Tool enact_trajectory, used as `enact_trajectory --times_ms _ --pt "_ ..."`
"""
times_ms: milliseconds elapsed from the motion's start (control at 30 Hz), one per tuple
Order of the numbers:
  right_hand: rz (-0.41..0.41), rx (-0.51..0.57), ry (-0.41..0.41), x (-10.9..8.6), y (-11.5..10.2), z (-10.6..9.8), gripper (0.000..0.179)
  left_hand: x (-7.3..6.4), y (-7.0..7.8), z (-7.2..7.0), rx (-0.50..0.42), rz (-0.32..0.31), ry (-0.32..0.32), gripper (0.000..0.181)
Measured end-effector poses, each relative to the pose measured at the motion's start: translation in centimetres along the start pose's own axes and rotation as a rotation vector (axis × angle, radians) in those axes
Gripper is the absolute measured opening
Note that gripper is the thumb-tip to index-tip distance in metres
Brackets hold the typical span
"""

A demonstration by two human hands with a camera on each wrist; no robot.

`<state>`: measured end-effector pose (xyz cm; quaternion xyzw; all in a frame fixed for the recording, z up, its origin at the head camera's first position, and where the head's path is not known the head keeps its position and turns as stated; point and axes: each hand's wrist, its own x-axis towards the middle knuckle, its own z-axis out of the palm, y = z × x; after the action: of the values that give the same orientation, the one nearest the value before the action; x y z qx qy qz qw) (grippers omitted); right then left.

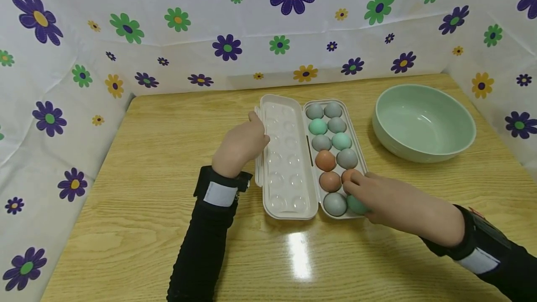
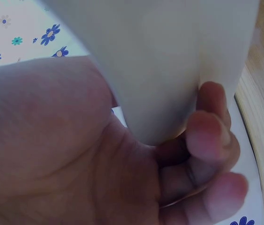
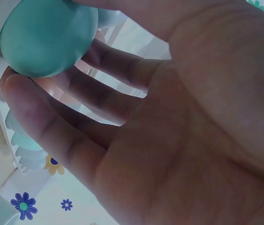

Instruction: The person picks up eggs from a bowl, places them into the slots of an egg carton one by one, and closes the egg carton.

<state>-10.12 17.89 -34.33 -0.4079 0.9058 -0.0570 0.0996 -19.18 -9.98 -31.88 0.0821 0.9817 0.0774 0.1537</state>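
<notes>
A white plastic egg carton (image 1: 310, 153) lies unfolded on the table, its tray filled with grey, mint green and brown eggs. My left hand (image 1: 243, 146) grips the outer edge of the lid (image 1: 289, 153), whose dimpled inside faces up. In the left wrist view, the fingers (image 2: 209, 133) curl round the white plastic. At the tray's near right corner, my right hand (image 1: 383, 195) holds a green egg (image 1: 355, 205) between thumb and fingers. The right wrist view shows that egg (image 3: 49, 37) close up. A brown egg (image 1: 349, 175) beside it is partly covered by the fingers.
A pale green bowl (image 1: 402, 148) stands to the right of the carton. The wooden table (image 1: 147, 176) is bordered at the back and sides by a white cloth (image 1: 201, 8) with purple, green and yellow flowers.
</notes>
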Motion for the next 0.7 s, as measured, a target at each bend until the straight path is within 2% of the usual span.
enact_trajectory --times_ms 333,700 --pt "-0.072 -0.030 0.066 0.16 -0.30 0.00 0.052 0.03 0.00 0.02 -0.026 -0.012 0.000 0.072" --pt "-0.064 -0.044 0.077 0.28 -0.24 0.19 0.048 -0.01 -0.03 -0.02 -0.025 -0.009 0.006 0.072"
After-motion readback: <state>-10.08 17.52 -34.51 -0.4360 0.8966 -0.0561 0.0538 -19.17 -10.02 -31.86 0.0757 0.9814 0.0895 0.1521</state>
